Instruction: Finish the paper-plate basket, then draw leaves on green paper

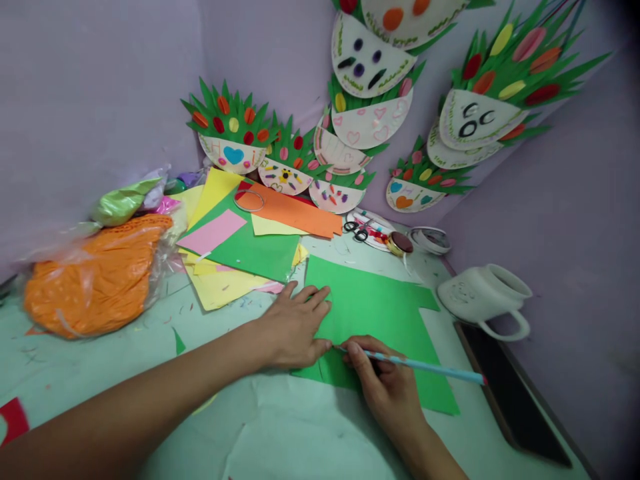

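A green paper sheet (pixel 380 300) with a notched right edge lies on the pale table. My left hand (pixel 295 327) rests on its left part, palm down, fingers spread, with nothing held. Pinched in my right hand (pixel 387 380) is a light blue pencil (pixel 430 366), its tip on the sheet close to my left thumb. The pencil's other end, with a red tip, points to the right. Short lines or cuts show near the sheet's lower left edge, partly hidden by my left hand.
Coloured papers (pixel 265 250) are piled behind my left hand. An orange plastic-wrapped bundle (pixel 100 280) lies left. Scissors (pixel 357 231) and a jar (pixel 400 244) are at the back. A white mug (pixel 483 293) and a dark tablet-like object (pixel 510 393) are right. Paper crafts (pixel 233 153) line the wall.
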The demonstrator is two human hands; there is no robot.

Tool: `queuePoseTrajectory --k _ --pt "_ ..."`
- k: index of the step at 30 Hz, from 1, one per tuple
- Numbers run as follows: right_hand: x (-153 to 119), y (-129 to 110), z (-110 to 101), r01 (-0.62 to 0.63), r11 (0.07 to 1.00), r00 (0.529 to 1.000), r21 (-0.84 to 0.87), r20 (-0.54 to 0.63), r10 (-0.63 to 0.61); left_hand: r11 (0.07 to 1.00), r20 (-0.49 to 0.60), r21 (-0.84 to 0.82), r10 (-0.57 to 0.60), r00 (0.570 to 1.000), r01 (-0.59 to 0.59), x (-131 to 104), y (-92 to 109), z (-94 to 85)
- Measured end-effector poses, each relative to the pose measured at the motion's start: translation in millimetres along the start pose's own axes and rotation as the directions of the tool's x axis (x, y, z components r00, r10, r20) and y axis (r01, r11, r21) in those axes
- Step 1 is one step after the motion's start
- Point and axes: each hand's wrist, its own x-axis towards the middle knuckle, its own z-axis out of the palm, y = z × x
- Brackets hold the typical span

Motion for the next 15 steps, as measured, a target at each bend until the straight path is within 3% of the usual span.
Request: queuePoseTrajectory --k 15 --pt "-22.0 -16.1 2.2 0.038 0.999 0.998 -0.008 0.042 -0.038 1.000 0.004 0.000 0.018 1.000 -0.018 0.0 -0.8 -1.3"
